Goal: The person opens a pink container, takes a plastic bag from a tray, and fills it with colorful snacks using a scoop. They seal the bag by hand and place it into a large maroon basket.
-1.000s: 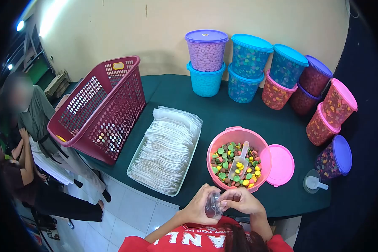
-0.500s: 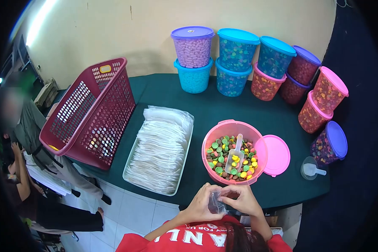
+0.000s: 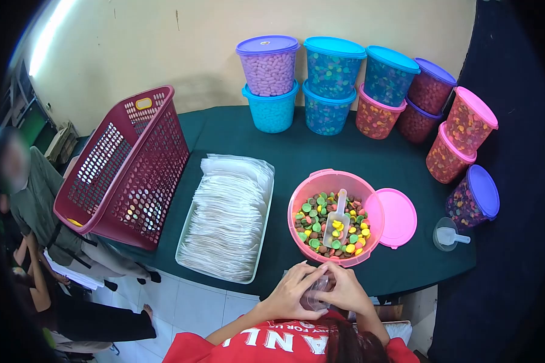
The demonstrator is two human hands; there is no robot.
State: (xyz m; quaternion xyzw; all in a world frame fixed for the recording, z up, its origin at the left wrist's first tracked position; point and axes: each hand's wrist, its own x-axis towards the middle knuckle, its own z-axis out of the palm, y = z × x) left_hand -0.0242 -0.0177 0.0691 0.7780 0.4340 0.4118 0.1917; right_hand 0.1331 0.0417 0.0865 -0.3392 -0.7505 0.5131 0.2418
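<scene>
Close to my chest, at the table's front edge, a small clear plastic bag (image 3: 313, 297) is between my hands. My left hand (image 3: 292, 293) grips it from the left, and my right hand (image 3: 346, 293) has its fingers closed on the other side. The fingertips of both hands meet near the bag's top and partly hide it. Just beyond them stands a pink tub (image 3: 376, 233) of brown, green, yellow and red candies. In the tub a clear scoop (image 3: 337, 225) lies on the candies, with a few yellow ones in it.
A tray (image 3: 184, 249) packed with white sachets is left of the tub, beside a maroon basket (image 3: 112, 209). A pink lid (image 3: 399, 218) and a cup with a scoop (image 3: 447, 237) lie right. Stacked lidded tubs (image 3: 330, 78) line the back. People (image 3: 48, 199) are at left.
My hands have drawn together around the plastic bag, the fingertips now meeting over it. The whole view has shifted slightly. The tub and its scoop stay in place.
</scene>
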